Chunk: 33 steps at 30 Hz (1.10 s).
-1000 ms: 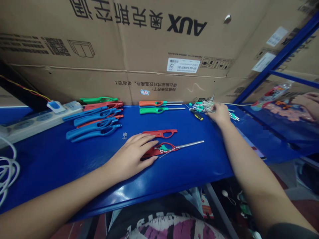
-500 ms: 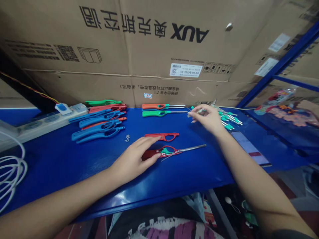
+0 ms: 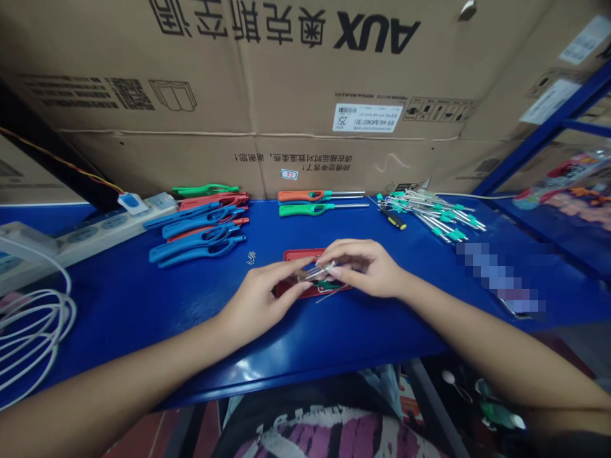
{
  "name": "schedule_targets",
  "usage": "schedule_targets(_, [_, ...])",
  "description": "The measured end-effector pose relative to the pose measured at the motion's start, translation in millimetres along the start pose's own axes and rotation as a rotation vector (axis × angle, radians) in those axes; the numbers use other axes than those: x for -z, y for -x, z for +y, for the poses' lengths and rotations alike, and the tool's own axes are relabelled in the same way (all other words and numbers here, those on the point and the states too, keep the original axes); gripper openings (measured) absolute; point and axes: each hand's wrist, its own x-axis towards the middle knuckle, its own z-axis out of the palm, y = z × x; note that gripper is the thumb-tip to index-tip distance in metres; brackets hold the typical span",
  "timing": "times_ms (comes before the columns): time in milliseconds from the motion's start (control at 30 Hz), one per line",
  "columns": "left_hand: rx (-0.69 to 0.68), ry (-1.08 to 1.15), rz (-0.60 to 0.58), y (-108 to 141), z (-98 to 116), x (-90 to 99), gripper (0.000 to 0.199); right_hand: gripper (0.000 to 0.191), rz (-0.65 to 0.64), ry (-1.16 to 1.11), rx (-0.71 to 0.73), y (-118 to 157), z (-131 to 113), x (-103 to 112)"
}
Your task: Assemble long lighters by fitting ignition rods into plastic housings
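A small clear fuel tank [image 3: 312,273] of a lighter is held between my two hands, over the red parts. My right hand [image 3: 365,267] pinches its right end, thumb and fingertips closed. At its left end are the thumb and forefinger of my left hand [image 3: 260,296], closed around it. Under the hands lies an open red lighter half-shell [image 3: 311,292] with a green part [image 3: 330,285] inside and a thin metal wire [image 3: 329,296] in front. Just behind it, a second red half-shell [image 3: 298,255] is mostly covered by my fingers.
Several blue, red and green lighter shells [image 3: 200,245] are piled at left by a power strip [image 3: 112,224]. Orange [image 3: 300,196] and green lighters [image 3: 300,209] lie at the back. A screwdriver [image 3: 394,218], metal tubes with green parts [image 3: 439,219] and small screws [image 3: 251,257] lie about.
My right hand has come from the heap of metal tubes to the red shells, bringing the clear tank. My left hand stays by the shells, now at the tank. The view has shifted slightly.
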Motion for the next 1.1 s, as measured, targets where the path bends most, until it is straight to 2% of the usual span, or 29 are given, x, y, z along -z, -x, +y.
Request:
schedule_targets(167, [-0.043, -0.048, -0.005, -1, 3, -0.4, 0.021, 0.014, 0.033, 0.017, 0.018, -3, -1, 5])
schedule_targets(333, [-0.021, -0.040, -0.016, 0, 6, -2.3, 0.023, 0.011, 0.020, 0.057, 0.069, -4, 0, -3])
schedule_targets(433, [0.046, -0.022, -0.033, 0, 7, -1.5, 0.019, 0.018, 0.028, 0.008, -0.035, -4, 0, -5])
schedule_targets(533, [0.211, 0.074, -0.016, -3, 7, 0.0, 0.019, 0.023, 0.087, 0.042, -0.173, -4, -4, 1])
schedule_targets(600, [0.353, 0.234, 0.000, -7, 6, 0.9, 0.024, 0.016, 0.007, 0.169, -0.152, -2, -9, 6])
schedule_targets(700, [0.553, 0.482, 0.002, -13, 4, 2.2, 0.035, 0.011, -0.311, 0.360, -0.030, 2, -14, 12])
schedule_targets(767, [0.646, 0.567, -0.002, -15, 4, 3.1, 0.040, 0.017, -0.437, 0.469, 0.002, 5, -15, 12])
schedule_targets(900, [0.703, 0.615, -0.022, -17, 5, 3.8, 0.042, 0.013, -0.437, 0.566, -0.001, 7, -7, 8])
schedule_targets(1033, [0.719, 0.627, -0.046, -17, 4, 3.7, 0.041, 0.011, -0.396, 0.555, 0.062, 5, -4, 8])
schedule_targets(1100, [0.716, 0.627, -0.047, -17, 3, 3.9, 0.040, 0.009, -0.370, 0.503, 0.033, 4, -4, 9])
